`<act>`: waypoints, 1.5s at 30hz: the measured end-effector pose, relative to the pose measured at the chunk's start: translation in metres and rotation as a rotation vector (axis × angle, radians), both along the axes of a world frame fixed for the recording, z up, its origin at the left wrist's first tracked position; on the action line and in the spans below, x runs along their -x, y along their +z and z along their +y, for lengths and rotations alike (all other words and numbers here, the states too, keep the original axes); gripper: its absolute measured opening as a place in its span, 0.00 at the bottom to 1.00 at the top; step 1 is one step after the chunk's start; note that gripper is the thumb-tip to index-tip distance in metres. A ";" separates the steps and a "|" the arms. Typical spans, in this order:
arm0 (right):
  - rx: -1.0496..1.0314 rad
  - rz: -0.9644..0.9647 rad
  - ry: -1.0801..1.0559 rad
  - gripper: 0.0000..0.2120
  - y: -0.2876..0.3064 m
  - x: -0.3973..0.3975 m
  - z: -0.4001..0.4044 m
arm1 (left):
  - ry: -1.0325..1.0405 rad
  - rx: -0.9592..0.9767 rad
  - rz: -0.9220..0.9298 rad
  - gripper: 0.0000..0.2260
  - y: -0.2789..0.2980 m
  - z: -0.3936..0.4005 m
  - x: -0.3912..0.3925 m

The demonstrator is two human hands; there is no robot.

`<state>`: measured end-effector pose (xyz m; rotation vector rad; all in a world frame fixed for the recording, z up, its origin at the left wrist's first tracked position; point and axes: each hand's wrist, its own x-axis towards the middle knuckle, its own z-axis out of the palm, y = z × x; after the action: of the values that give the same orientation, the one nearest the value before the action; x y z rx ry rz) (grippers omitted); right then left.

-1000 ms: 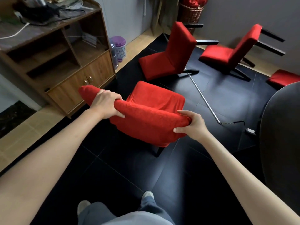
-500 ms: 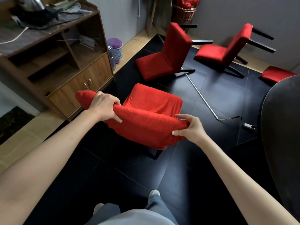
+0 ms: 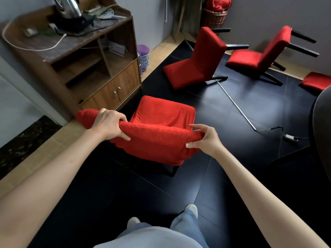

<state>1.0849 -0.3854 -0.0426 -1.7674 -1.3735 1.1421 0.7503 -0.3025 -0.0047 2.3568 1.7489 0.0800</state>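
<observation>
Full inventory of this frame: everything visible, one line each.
held chair: 1, red, upright, centre floor
nearer tipped chair: 1, red with black legs, lying behind the held chair
farther tipped chair: 1, red with black legs, lying near back wall
pad: 1, red, floor at right edge, partly cut off
cabinet: 1, brown wood, left wall
kettle: 1, silver, cabinet top
bin: 1, purple lid, floor beside cabinet
basket: 1, wicker, back corner
rod: 1, metal, lying on black floor
table: 1, dark, right edge
shoes: 2, pale, bottom centre
left hand: 1, grips backrest top
right hand: 1, grips backrest's right end
</observation>
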 end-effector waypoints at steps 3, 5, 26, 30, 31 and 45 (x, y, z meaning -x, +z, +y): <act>-0.010 -0.011 0.029 0.36 0.001 0.034 -0.005 | 0.021 0.013 -0.004 0.24 0.002 -0.014 0.036; -0.015 -0.013 0.046 0.36 0.001 0.055 -0.009 | 0.032 0.024 -0.007 0.24 0.003 -0.022 0.058; 0.110 0.117 0.244 0.38 0.016 0.138 -0.023 | 0.076 0.181 -0.001 0.28 0.023 -0.052 0.159; 0.161 0.204 0.179 0.32 0.031 0.110 -0.008 | 0.104 0.215 -0.209 0.30 0.039 -0.043 0.144; 0.152 0.196 0.157 0.32 0.033 0.104 -0.003 | 0.089 0.192 -0.224 0.29 0.043 -0.039 0.135; 0.025 0.139 -0.031 0.35 0.055 -0.076 0.079 | -0.052 0.177 -0.300 0.25 0.037 0.068 -0.115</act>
<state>1.1609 -0.3060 0.0125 -1.6867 -1.2504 1.2458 0.8651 -0.2349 0.0318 2.1353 1.4885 0.2465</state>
